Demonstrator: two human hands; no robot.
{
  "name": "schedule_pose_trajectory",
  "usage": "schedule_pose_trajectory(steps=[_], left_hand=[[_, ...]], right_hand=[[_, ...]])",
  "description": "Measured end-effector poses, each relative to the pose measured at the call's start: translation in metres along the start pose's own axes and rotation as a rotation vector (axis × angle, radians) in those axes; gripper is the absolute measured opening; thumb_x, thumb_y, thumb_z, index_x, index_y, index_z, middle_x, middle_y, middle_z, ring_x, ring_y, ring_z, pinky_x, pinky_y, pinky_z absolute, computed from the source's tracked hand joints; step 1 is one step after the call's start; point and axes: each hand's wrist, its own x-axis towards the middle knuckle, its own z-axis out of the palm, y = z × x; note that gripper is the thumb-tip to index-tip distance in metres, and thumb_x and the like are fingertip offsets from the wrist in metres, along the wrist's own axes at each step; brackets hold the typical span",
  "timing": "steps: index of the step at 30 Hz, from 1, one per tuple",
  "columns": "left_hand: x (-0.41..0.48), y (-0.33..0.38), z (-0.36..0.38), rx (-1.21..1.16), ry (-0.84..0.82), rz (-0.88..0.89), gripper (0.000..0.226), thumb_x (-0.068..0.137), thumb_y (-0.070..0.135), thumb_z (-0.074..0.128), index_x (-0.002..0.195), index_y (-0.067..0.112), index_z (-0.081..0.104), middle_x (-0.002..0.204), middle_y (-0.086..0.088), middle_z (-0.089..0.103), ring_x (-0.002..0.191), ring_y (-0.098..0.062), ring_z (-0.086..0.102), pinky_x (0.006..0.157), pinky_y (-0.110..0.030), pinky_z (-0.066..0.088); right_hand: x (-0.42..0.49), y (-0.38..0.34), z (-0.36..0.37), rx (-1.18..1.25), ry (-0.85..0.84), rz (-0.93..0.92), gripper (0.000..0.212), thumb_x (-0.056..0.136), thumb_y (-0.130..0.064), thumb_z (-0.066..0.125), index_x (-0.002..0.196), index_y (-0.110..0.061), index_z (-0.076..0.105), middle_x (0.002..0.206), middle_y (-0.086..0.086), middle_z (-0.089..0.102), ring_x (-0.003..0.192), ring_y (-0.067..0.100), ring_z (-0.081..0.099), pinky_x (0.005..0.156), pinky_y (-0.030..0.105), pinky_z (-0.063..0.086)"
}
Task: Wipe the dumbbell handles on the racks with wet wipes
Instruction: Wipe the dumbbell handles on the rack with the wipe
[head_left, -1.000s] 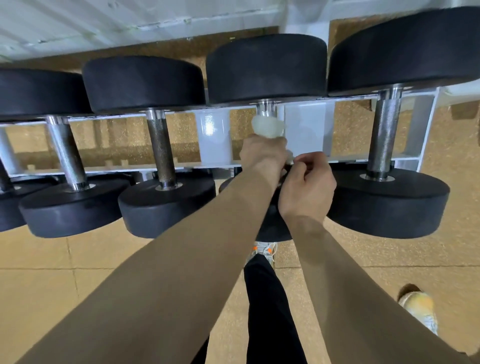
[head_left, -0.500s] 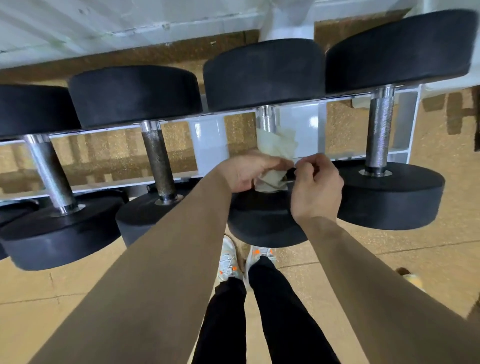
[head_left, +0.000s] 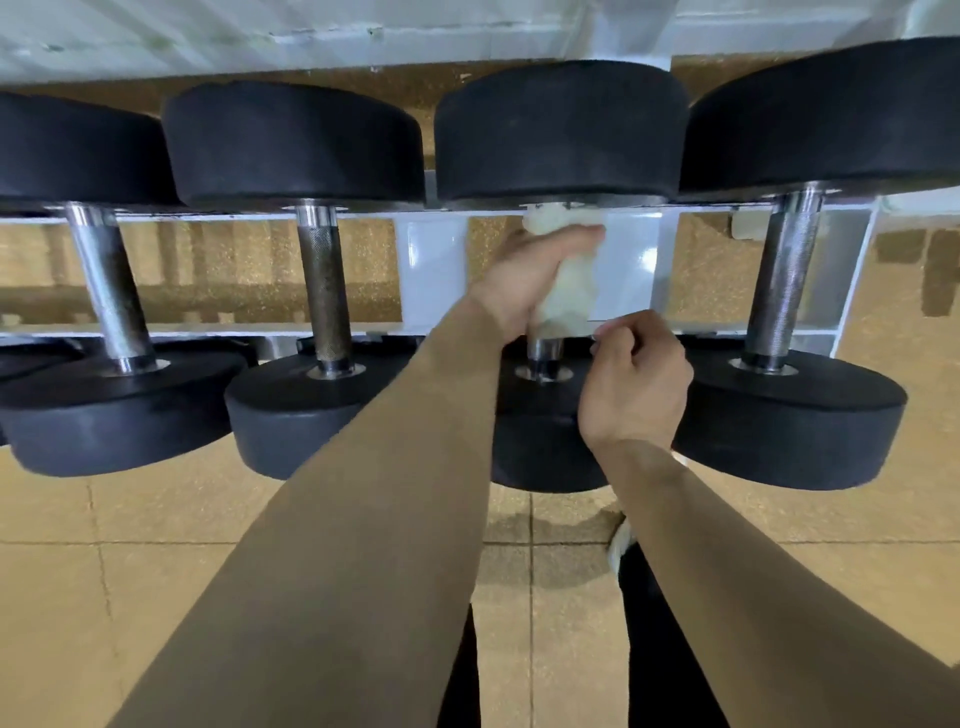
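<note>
Several black dumbbells lie across a white rack (head_left: 434, 260). A pale wet wipe (head_left: 566, 291) is wrapped around the steel handle (head_left: 543, 351) of the third dumbbell from the left. My left hand (head_left: 524, 280) is closed around the wipe and handle, high up near the far weight (head_left: 561, 130). My right hand (head_left: 636, 384) hovers by the near weight with its fingers curled, pinching at the wipe's lower edge. The handle shows only below the wipe.
Neighbouring handles stand on both sides: a dark rusty one (head_left: 324, 291) to the left, a bright one (head_left: 784, 280) to the right, another (head_left: 106, 286) further left. Tan tiled floor (head_left: 156, 571) lies below; my black trouser legs (head_left: 665, 649) and a shoe (head_left: 621, 545) show.
My left hand has slid the wipe up the handle from near the front weight towards the far weight. My right hand stayed low by the near weight. The camera moved closer.
</note>
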Motion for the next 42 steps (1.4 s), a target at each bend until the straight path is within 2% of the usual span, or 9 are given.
schedule_pose_trajectory(steps=[5,7,14,18,23,29,33,36,42], left_hand=[[-0.013,-0.023,-0.024,0.177,-0.332,-0.203,0.021,0.081,0.032,0.078,0.088,0.011,0.076,0.095,-0.010,0.072,0.087,-0.023,0.069,0.086,-0.038,0.054],[-0.022,-0.022,-0.013,0.297,-0.176,-0.156,0.037,0.084,0.029,0.078,0.111,0.004,0.074,0.105,-0.015,0.075,0.095,-0.025,0.070,0.090,-0.038,0.056],[-0.061,-0.030,0.035,1.089,0.539,-0.007,0.023,0.098,0.023,0.056,0.103,0.001,0.060,0.105,-0.012,0.067,0.091,-0.030,0.060,0.073,-0.034,0.043],[-0.115,-0.021,0.065,0.644,0.714,0.251,0.016,0.093,0.019,0.061,0.080,0.010,0.056,0.075,-0.001,0.059,0.074,-0.026,0.060,0.061,-0.031,0.047],[-0.138,-0.017,0.117,-0.337,0.072,0.262,0.052,0.076,0.009,0.072,0.126,0.000,0.064,0.120,-0.022,0.070,0.105,-0.035,0.070,0.087,-0.045,0.059],[-0.115,-0.023,0.142,-0.344,-0.251,0.183,0.036,0.089,0.003,0.061,0.125,0.000,0.064,0.119,-0.017,0.069,0.107,-0.031,0.067,0.089,-0.037,0.058],[-0.104,-0.017,0.142,-0.411,-0.101,0.066,0.032,0.088,0.021,0.050,0.109,0.007,0.069,0.098,-0.009,0.072,0.091,-0.028,0.068,0.075,-0.030,0.056],[-0.098,-0.016,0.146,-0.208,0.037,0.160,0.056,0.080,0.049,0.075,0.120,0.011,0.068,0.103,-0.002,0.076,0.091,-0.017,0.074,0.080,-0.030,0.058],[-0.079,-0.026,0.155,0.290,0.282,0.367,0.063,0.080,0.023,0.086,0.132,0.029,0.052,0.105,0.013,0.058,0.085,0.002,0.060,0.065,-0.008,0.048]], right_hand=[[-0.002,0.000,-0.003,-0.014,-0.103,-0.053,0.028,0.086,-0.037,0.036,0.082,-0.020,0.058,0.082,0.001,0.066,0.079,0.026,0.059,0.067,0.038,0.046],[0.002,0.000,-0.008,-0.037,-0.173,-0.047,0.026,0.088,-0.042,0.036,0.082,-0.024,0.053,0.085,-0.002,0.064,0.081,0.024,0.057,0.066,0.035,0.040],[0.013,-0.001,-0.065,0.275,-0.449,-0.075,0.017,0.098,-0.014,0.052,0.093,-0.028,0.062,0.093,-0.017,0.064,0.085,0.005,0.059,0.074,0.018,0.044],[0.030,-0.003,-0.119,0.370,-0.516,-0.187,0.027,0.097,-0.010,0.052,0.086,-0.032,0.062,0.084,-0.021,0.063,0.087,0.018,0.065,0.084,0.031,0.055],[0.067,-0.003,-0.175,0.321,-0.379,-0.349,0.016,0.093,-0.014,0.055,0.100,-0.024,0.065,0.102,-0.002,0.062,0.083,0.000,0.060,0.074,0.018,0.047],[0.121,0.007,-0.207,0.377,-0.842,0.041,0.051,0.079,-0.064,0.071,0.114,-0.027,0.072,0.116,0.000,0.075,0.106,0.020,0.072,0.099,0.043,0.054],[0.137,0.016,-0.202,0.334,-0.754,-0.010,0.028,0.088,-0.022,0.077,0.116,-0.019,0.071,0.109,0.004,0.077,0.103,0.024,0.074,0.097,0.049,0.056],[0.148,0.024,-0.195,0.371,-0.710,0.017,0.036,0.087,-0.003,0.074,0.120,-0.016,0.069,0.110,0.006,0.077,0.102,0.026,0.074,0.092,0.048,0.059],[0.164,0.036,-0.183,0.332,-0.654,0.011,0.044,0.086,0.006,0.066,0.123,-0.016,0.069,0.113,0.008,0.075,0.104,0.029,0.073,0.092,0.053,0.058]])
